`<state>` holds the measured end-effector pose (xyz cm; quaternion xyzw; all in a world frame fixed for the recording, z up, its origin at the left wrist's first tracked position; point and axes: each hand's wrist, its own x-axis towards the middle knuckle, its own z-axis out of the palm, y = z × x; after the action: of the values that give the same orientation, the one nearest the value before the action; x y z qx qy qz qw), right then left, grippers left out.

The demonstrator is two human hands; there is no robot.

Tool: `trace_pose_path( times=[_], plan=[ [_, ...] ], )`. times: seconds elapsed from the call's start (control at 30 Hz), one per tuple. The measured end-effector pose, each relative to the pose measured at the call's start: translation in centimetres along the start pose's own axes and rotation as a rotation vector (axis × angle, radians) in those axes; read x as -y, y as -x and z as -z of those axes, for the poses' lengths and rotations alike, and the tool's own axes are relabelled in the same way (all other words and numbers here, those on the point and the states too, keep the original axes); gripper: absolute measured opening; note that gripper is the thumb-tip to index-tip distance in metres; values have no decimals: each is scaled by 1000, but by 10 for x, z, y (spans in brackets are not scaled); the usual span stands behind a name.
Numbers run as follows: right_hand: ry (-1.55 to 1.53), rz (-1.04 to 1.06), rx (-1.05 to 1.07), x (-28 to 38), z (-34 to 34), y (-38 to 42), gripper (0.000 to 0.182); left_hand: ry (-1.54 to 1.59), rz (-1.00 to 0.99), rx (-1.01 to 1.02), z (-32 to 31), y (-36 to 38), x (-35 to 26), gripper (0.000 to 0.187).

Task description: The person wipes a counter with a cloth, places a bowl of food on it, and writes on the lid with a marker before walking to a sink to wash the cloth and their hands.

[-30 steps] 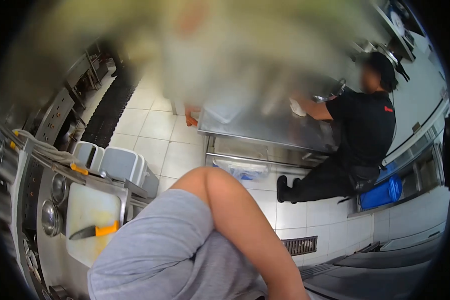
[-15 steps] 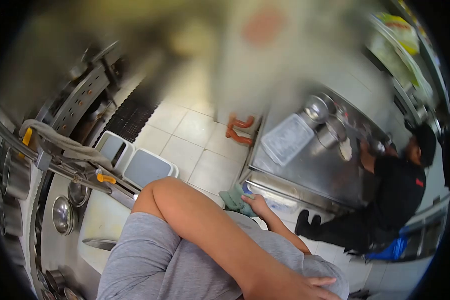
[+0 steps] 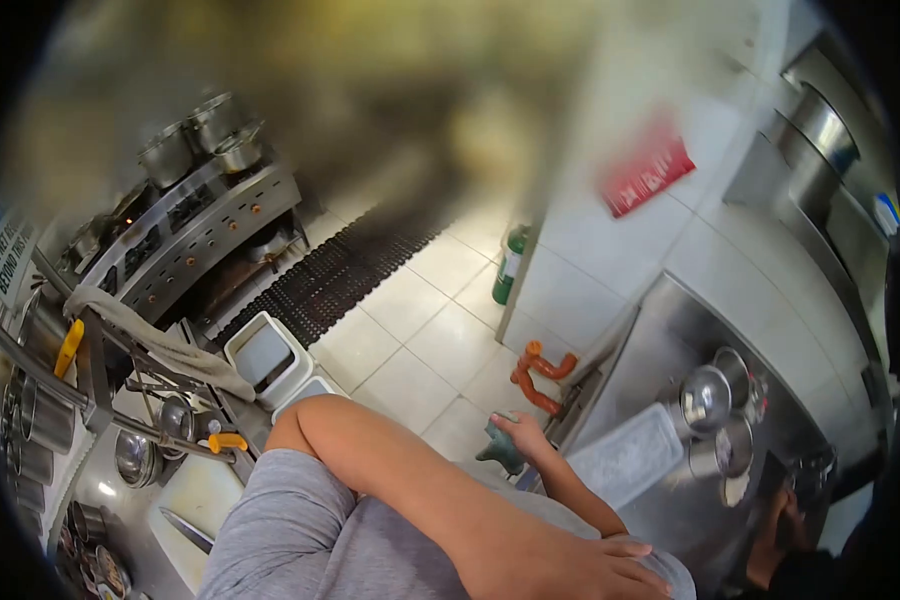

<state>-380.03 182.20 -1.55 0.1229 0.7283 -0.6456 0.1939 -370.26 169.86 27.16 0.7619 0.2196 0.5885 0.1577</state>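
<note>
My left arm crosses my body, and my left hand (image 3: 595, 572) rests on the grey shirt sleeve (image 3: 673, 572) at the lower right, fingers stretched and slightly apart, nothing visible in them. Farther out, my right hand (image 3: 522, 436) is closed round a green cloth (image 3: 500, 449) that hangs over the floor. The cloth is close to a steel table (image 3: 710, 345). To the lower left, a knife (image 3: 186, 529) lies on a white cutting board (image 3: 160, 517).
A stove (image 3: 205, 235) with pots stands at the upper left, beside a black mat (image 3: 340, 275). White bins (image 3: 295, 375) sit near the counter. An orange pipe (image 3: 535, 385) borders the table, which bears a clear container (image 3: 625, 455) and bowls. A co-worker's hand (image 3: 775, 535) is at right.
The view has swung, bringing the stove and a red sign into sight. The co-worker is now mostly out of frame. My right hand still holds the cloth; my left still rests on the sleeve.
</note>
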Motion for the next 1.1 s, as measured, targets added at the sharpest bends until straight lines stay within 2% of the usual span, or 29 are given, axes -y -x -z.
trace_pose_path(
  times=[0.03,0.17,0.3,0.33,0.4,0.43,0.47,0.5,0.53,0.57,0.63,0.73,0.8,0.83,0.87,0.9,0.93,1.0,1.03,1.07,1.1],
  plan=[
    [12,-12,-2,14,1,-15,34,-13,-16,-73,12,5,11,39],
    [140,45,41,71,-3,-75,38,-19,5,52,85,1,19,38],
    [276,62,98,84,-3,-166,45,-13,-25,117,166,20,17,37],
    [286,66,92,87,-2,-188,45,-10,-38,135,188,27,14,37],
    [532,40,69,85,1,-228,36,-8,-65,162,234,46,5,37],
    [710,83,57,79,6,-246,46,-6,-73,172,258,55,-2,37],
    [1080,314,88,4,30,-304,45,-11,-83,182,284,63,-9,37],
    [1191,401,122,11,37,-301,46,-20,-88,193,310,69,-17,36],
    [834,438,64,-97,66,-357,43,-28,-90,201,337,77,-25,36],
    [940,273,113,-95,70,-350,43,-33,-81,194,364,84,-32,36],
    [940,-12,101,-77,79,-355,43,-36,-46,180,411,100,-47,36],
    [910,-214,47,-62,96,-384,43,52,98,104,485,118,-57,33],
    [883,-305,22,-53,106,-406,43,44,331,141,534,145,-44,37],
    [882,-331,18,-50,111,-420,43,50,337,128,559,159,-36,37],
    [882,-345,19,-46,116,-437,43,-66,372,33,587,173,-25,23],
    [886,-348,25,-42,122,-456,43,-182,406,-61,616,189,-10,21],
    [890,-344,30,-38,127,-478,43,-266,585,-117,648,214,13,21],
    [913,-310,53,-28,142,-532,44,-412,878,-299,714,295,71,27],
    [932,-272,69,-23,150,-568,44,-599,1125,-367,744,334,81,32],
    [961,-225,89,-18,159,-606,44,-924,1244,-376,763,414,107,36],
    [970,-167,96,-3,164,-642,44,-1121,1428,-345,772,518,128,36]
  ],
)
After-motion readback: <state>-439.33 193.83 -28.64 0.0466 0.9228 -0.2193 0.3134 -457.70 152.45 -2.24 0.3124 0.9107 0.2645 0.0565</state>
